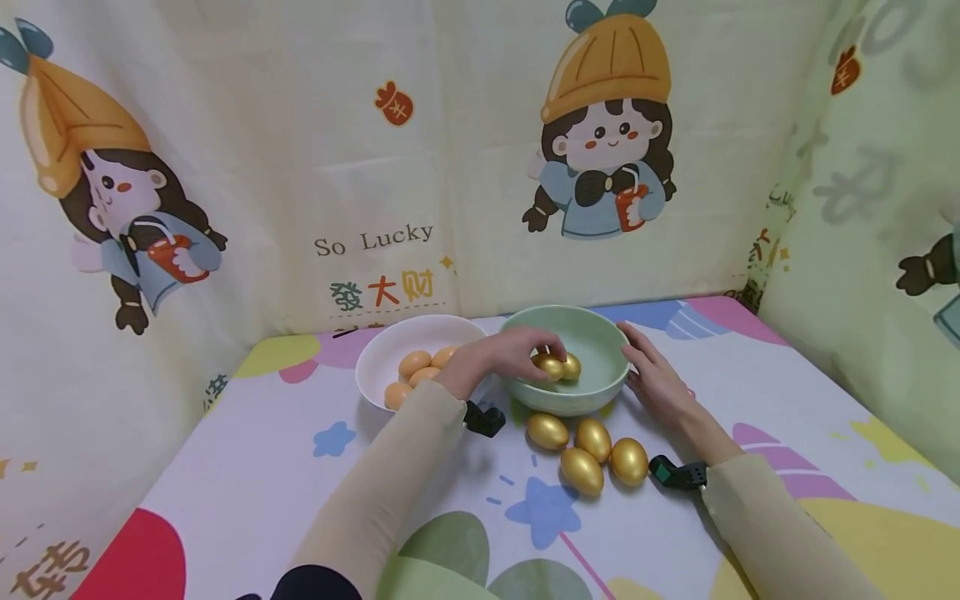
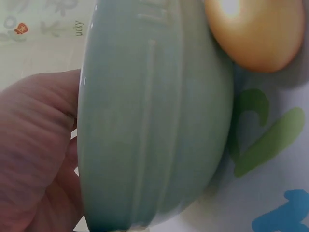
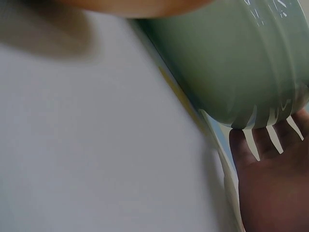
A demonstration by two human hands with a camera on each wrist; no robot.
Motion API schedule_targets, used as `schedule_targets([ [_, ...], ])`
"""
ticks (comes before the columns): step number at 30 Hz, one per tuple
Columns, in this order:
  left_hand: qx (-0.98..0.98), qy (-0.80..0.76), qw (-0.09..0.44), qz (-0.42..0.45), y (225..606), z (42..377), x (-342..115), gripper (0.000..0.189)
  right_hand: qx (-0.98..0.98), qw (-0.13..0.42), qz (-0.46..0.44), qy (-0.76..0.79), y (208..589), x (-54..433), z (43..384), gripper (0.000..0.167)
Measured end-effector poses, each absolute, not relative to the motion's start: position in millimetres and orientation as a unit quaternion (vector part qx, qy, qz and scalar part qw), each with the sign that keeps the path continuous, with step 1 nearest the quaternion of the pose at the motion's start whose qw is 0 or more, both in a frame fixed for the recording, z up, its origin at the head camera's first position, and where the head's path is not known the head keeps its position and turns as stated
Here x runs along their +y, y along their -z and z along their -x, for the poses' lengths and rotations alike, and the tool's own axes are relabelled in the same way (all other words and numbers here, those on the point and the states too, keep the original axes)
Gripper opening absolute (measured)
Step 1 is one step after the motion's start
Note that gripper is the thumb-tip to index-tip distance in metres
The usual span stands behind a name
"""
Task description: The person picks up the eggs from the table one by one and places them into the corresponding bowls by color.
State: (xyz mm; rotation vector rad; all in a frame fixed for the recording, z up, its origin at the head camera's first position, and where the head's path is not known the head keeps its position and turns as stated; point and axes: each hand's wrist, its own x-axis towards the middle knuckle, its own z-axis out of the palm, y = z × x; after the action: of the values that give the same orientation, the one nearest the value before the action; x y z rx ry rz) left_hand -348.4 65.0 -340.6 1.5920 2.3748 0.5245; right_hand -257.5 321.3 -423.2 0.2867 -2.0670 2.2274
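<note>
A pale green bowl (image 1: 570, 403) stands near the back of the table. My left hand (image 1: 517, 354) reaches over its near-left side, fingers and thumb around a golden egg (image 1: 548, 367) inside. Beside that egg lies another golden egg (image 1: 572, 367). The left wrist view shows the bowl's outer wall (image 2: 154, 121) hiding the fingertips. Against the bowl's right side rests my right hand (image 1: 663, 387), its fingers (image 3: 263, 140) laid along the outside wall. Several golden eggs (image 1: 582, 471) lie on the table in front of the bowl.
Left of the green bowl is a white bowl (image 1: 369, 367) with several brown eggs (image 1: 414, 363), partly hidden by my left forearm. A patterned cloth (image 1: 262, 442) covers the table. Printed curtains (image 1: 480, 167) hang behind and at the sides.
</note>
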Motion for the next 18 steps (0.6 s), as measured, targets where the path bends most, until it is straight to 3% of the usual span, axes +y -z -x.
schedule_targets([
  [18, 0.818, -0.123, 0.142, -0.544, 340, 350, 77, 0.029, -0.674, 0.044, -0.095, -0.731, 423, 322, 259, 0.062],
])
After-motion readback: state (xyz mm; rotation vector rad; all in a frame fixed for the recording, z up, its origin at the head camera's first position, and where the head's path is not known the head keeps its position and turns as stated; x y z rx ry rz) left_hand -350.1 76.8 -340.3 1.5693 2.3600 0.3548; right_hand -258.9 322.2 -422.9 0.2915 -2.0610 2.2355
